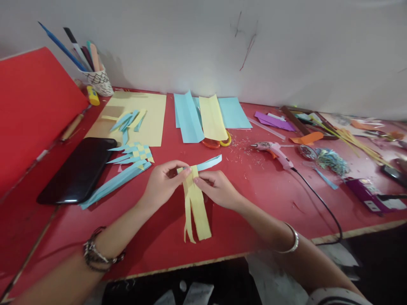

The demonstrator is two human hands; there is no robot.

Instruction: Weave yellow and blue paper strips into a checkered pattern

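Observation:
Between my hands hangs a yellow paper (200, 212) cut into long strips, its loose ends pointing toward me. A light blue paper strip (210, 162) crosses its top and sticks out to the right. My left hand (165, 180) pinches the upper left edge of the yellow paper, thumb in front. My right hand (219, 188) grips its right edge with thumb and fingers, just below the blue strip. To the left of my hands lies a woven blue and yellow paper piece (137, 153), with blue strips (116, 185) beside it.
A black phone (78, 171) lies at left. Behind are yellow sheets, folded blue paper (189, 118) and scissors (211, 144). On the right rest a pink glue gun (275, 153) with a cord and a purple power strip (365, 195). A pen cup (99, 80) stands back left.

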